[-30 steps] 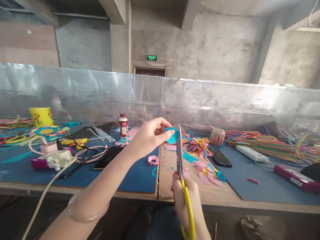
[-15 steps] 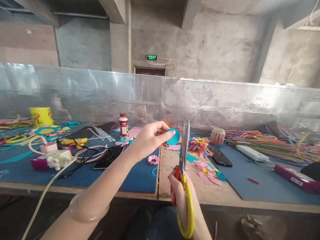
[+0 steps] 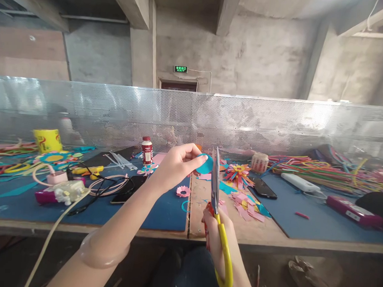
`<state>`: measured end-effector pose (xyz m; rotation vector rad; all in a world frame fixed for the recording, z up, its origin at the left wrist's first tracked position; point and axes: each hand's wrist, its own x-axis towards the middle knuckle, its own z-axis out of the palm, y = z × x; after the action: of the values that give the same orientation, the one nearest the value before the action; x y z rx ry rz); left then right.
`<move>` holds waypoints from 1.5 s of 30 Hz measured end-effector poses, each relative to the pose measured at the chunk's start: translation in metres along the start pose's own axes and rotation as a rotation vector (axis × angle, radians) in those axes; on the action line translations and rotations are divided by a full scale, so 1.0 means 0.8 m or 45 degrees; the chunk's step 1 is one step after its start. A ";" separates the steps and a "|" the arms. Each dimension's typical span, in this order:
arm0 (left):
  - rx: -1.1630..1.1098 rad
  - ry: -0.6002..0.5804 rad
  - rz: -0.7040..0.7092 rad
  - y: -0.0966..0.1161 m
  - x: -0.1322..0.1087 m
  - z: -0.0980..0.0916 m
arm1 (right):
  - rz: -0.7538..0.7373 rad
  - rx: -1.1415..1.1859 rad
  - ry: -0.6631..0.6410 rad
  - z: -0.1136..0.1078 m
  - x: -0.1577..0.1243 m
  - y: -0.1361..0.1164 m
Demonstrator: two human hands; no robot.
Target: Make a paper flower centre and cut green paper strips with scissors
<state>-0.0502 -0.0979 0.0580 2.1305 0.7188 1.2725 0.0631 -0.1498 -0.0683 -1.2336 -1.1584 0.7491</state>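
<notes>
Our left hand (image 3: 179,165) pinches a blue paper disc (image 3: 205,166); beside that disc, our right hand (image 3: 215,234) grips slightly parted scissors (image 3: 215,183)!

PASS: between forearms (image 3: 123,219), above pink flower (image 3: 178,191) | BLOCK: scissors (image 3: 215,197), bottle (image 3: 147,152), perforated screen (image 3: 263,117) behind

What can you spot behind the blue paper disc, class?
Pink paper shows past the lower edge of the blue paper disc; whatever the disc and left hand cover cannot be seen.
</notes>
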 end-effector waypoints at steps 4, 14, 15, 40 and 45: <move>-0.004 0.010 0.012 0.002 0.000 0.001 | -0.047 -0.048 0.011 -0.001 -0.006 -0.004; -0.013 0.020 0.035 0.002 -0.001 0.001 | -0.048 -0.117 0.048 -0.001 -0.011 -0.008; -0.006 0.018 0.038 0.003 -0.001 0.001 | -0.040 -0.120 0.049 -0.001 -0.010 -0.009; -0.007 0.005 0.041 0.006 -0.001 0.000 | -0.066 -0.104 -0.004 -0.005 -0.012 -0.010; -0.010 0.010 0.030 0.004 -0.001 0.000 | -0.054 -0.105 0.044 -0.002 -0.012 -0.011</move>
<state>-0.0501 -0.1004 0.0596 2.1348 0.6933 1.2944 0.0603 -0.1609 -0.0623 -1.2816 -1.1933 0.6517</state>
